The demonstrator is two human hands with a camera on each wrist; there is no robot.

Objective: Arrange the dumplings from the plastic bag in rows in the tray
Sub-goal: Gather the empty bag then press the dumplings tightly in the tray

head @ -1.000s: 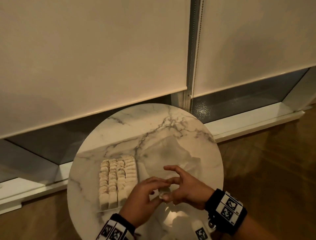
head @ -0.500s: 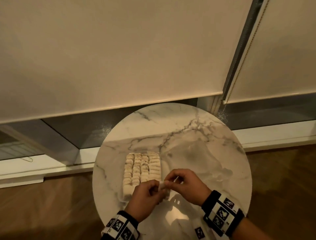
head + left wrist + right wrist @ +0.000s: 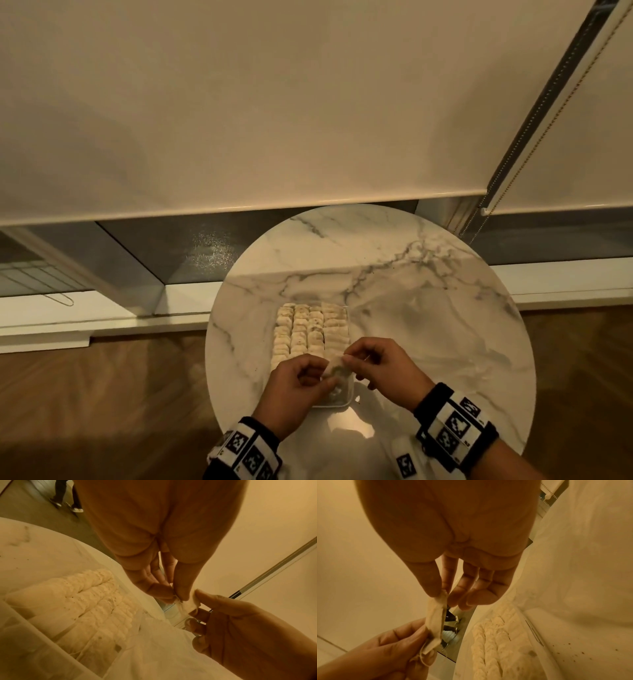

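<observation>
both hands – left hand (image 3: 295, 383) and right hand (image 3: 383, 365) – pinch 1 dumpling (image 3: 335, 366) together over the tray (image 3: 334, 401), near its 4 rows.

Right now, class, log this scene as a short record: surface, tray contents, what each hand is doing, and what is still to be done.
surface: round marble table
tray: four rows of dumplings, near end partly hidden by the hands
held item: one dumpling, above the tray's near end
left hand: pinches the dumpling's near end
right hand: pinches its far end
plastic bag: clear, lying right of the tray
still to do: set this dumpling into a row
</observation>
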